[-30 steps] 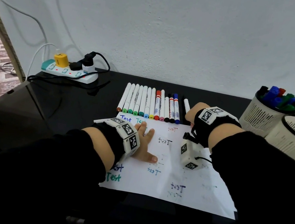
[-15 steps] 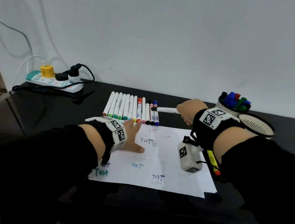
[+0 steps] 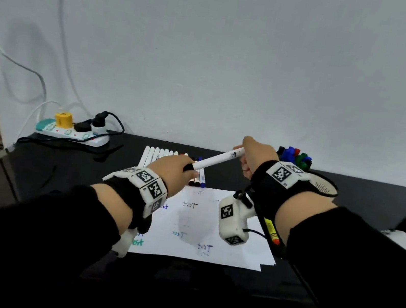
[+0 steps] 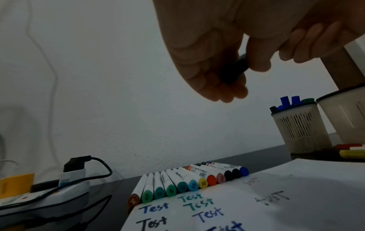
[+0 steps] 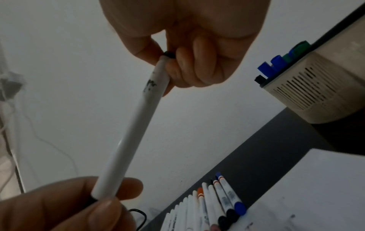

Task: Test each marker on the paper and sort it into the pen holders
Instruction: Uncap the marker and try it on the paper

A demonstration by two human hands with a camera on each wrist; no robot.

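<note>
A white marker with a black cap is held in the air over the row of markers. My left hand pinches the black cap at its near end. My right hand grips the far end of the barrel. Below lies the white paper with several "Test" scribbles. At the back right, one slotted pen holder holds blue, green and black markers. A second holder stands beside it, half hidden by my right wrist.
A power strip with plugs and cables sits at the back left of the black table. A yellow and red marker lies just right of the paper. The wall runs close behind the marker row.
My right hand lifted the white marker away from the row. My left hand left the paper, rose and took hold of the cap end.
</note>
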